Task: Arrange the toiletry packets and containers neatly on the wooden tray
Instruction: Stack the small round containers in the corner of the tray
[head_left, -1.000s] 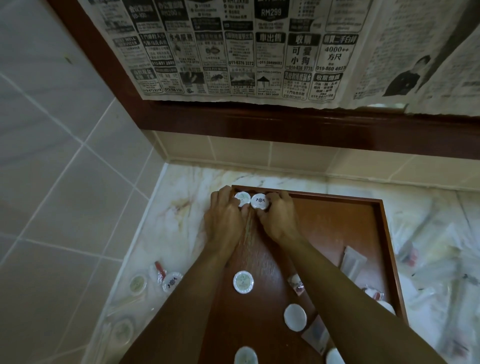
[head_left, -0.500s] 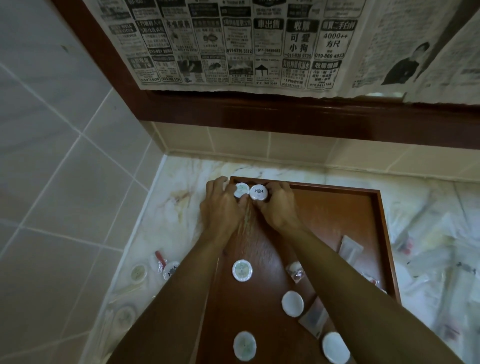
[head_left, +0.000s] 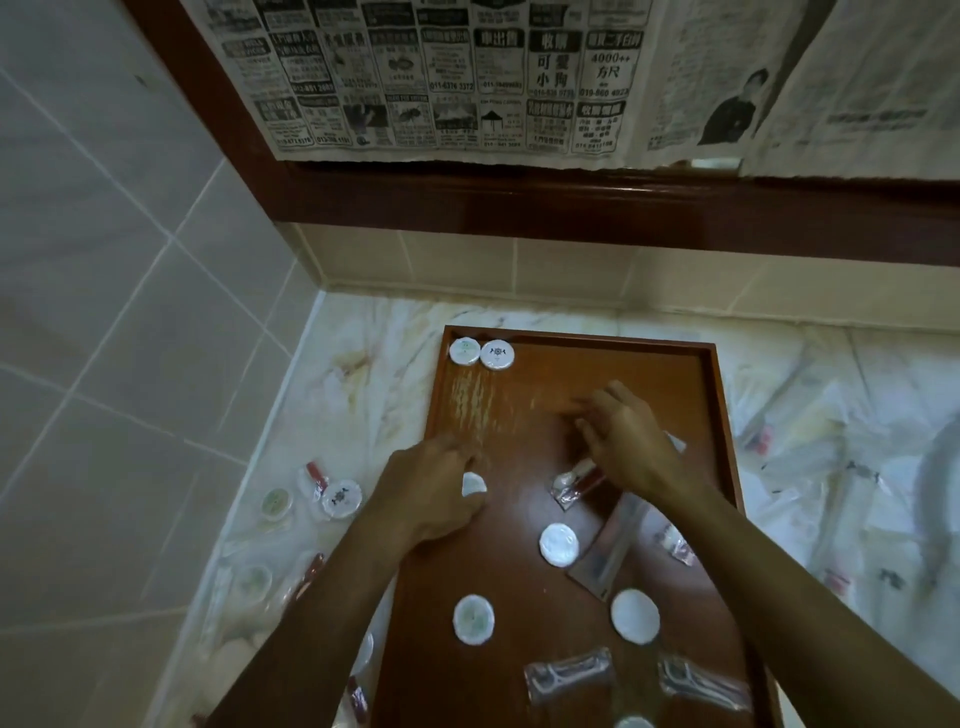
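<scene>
Left hand (head_left: 431, 493) over a round disc (head_left: 474, 484) mid-tray (head_left: 722, 415), fingers curled, touching its edge; grip unclear. Right hand (head_left: 623, 447) empty, fingers loose, above a sachet (head_left: 576, 480). Discs look light, rigid: pinch rims. Sachets limp, slick: pinch by an edge.

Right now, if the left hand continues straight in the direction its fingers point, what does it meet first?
Probably the white round container right at the fingertips of the left hand, on the wooden tray. The hand partly hides it, and the blur leaves it unclear whether they already touch.
</scene>
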